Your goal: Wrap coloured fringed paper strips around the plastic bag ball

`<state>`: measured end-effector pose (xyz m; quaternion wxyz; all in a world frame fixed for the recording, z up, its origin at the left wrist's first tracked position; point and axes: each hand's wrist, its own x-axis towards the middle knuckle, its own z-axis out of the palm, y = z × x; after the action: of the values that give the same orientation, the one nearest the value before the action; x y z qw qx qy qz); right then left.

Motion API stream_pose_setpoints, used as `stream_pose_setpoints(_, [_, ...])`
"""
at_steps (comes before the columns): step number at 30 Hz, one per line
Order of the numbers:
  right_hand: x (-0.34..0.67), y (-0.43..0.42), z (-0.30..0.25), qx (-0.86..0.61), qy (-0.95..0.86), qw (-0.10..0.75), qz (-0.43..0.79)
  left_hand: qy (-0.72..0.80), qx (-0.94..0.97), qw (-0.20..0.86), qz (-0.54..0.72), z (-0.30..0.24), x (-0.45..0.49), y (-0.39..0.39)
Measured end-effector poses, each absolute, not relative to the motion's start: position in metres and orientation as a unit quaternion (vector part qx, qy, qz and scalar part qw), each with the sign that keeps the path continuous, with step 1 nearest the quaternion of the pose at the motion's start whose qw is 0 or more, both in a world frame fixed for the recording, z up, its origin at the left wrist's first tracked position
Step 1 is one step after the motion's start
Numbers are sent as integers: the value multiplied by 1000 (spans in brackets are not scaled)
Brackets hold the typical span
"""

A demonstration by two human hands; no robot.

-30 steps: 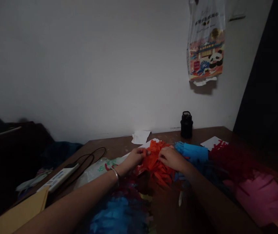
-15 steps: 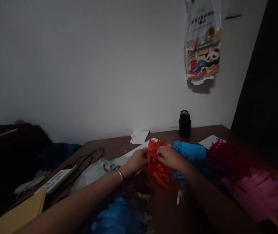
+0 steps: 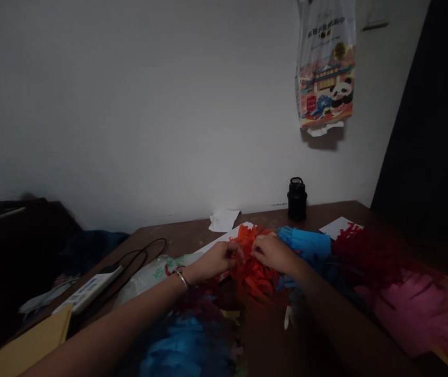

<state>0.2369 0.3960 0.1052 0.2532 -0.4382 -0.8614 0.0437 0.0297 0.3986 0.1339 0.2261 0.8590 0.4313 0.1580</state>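
Observation:
A bundle of orange fringed paper strips [image 3: 253, 283] lies at the middle of the table. My right hand [image 3: 273, 252] is over its right side, with fingers pinched on the strips. At the bundle's left edge is my left hand [image 3: 222, 259], its fingers curved and apart, with nothing visible between them. A bangle [image 3: 182, 277] circles the left wrist. Just right of the bundle lies a blue roll of fringed paper [image 3: 311, 242]. Blurred blue fringed paper [image 3: 185, 345] spreads below my left forearm.
A black bottle [image 3: 297, 200] stands near the wall. Dark red fringe [image 3: 369, 254] and pink fringed paper [image 3: 424, 314] lie at right. Left are a clear plastic bag [image 3: 141, 283], a white power strip [image 3: 88, 288] with a cable, and yellow paper [image 3: 31, 343]. A printed bag [image 3: 326, 73] hangs above.
My left hand has drawn back a little to the left and its fingers have parted from the orange strips. The right hand stays nearly in place on the bundle.

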Motion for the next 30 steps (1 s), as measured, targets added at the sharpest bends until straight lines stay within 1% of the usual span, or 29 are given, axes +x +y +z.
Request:
stream_pose_setpoints(4, [239,398,104,-446,-858,253,37,444,874,166,112,139,20,399])
stream_pose_setpoints(8, [241,401,103,-449,-857,251,35,497,855,97,110,134,13,404])
stream_pose_setpoints(12, [241,401,102,-448,-858,249,31,527,839,61,120,133,17,403])
stream_pose_setpoints(23, [237,394,109,-445,-862,241,31,522,839,61,139,125,44,394])
stream_pose_setpoints(30, [236,392,111,-442,-863,242,32,527,833,101,134,123,43,397])
